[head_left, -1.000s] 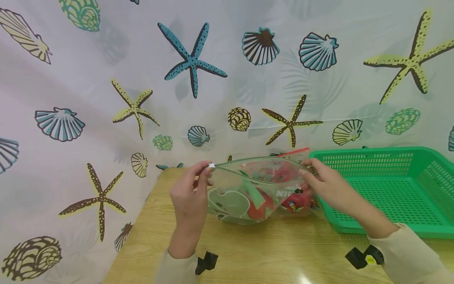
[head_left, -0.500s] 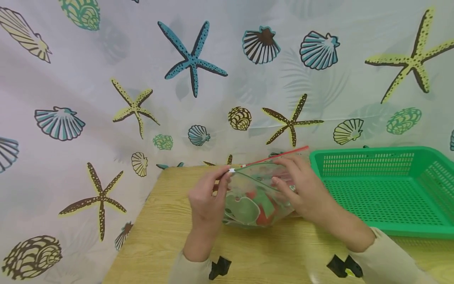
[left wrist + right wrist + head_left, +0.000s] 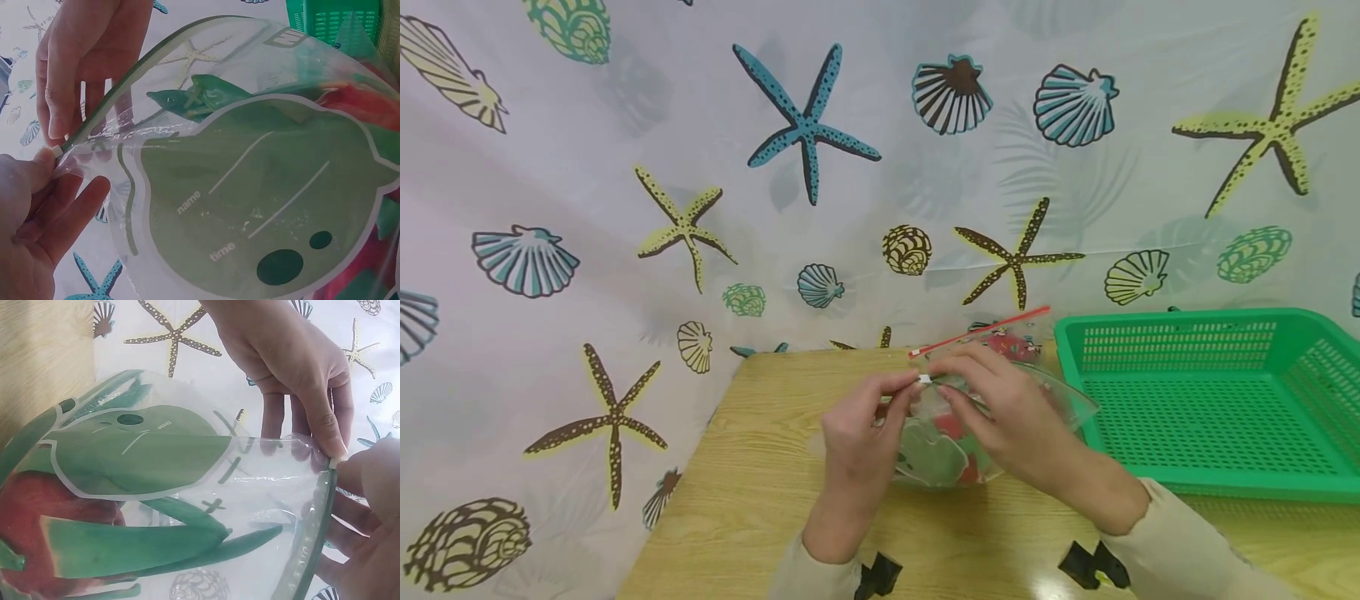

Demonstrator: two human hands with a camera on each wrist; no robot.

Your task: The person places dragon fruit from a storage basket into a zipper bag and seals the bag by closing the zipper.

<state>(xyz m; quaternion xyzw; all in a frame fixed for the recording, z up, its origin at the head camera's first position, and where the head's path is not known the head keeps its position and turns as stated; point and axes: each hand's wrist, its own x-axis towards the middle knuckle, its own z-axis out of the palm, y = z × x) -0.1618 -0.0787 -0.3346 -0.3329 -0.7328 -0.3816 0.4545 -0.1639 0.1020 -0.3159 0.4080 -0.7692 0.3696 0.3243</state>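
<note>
A clear zip bag (image 3: 931, 454) with a green printed label (image 3: 262, 206) stands on the table, with red and green pieces (image 3: 134, 547) visible through its side. My left hand (image 3: 861, 433) pinches the bag's top corner beside a small white zip slider (image 3: 924, 379). My right hand (image 3: 1018, 408) has its thumb and fingers on either side of the green zip edge, at the slider. In the right wrist view the two thumbs nearly meet there. Toward the right, the zip edge curves away past my right hand. What the pieces are is unclear through the plastic.
Behind my right hand is a second clear bag (image 3: 1011, 347) with a red zip strip (image 3: 981, 331) and something red inside. A green plastic basket (image 3: 1202, 481) stands to the right on the wooden table (image 3: 760, 442). A shell-patterned sheet (image 3: 850, 217) hangs behind.
My right hand has moved left along the zip edge to the slider. My left hand has shifted right with the bag's corner, and the gap between the hands has closed.
</note>
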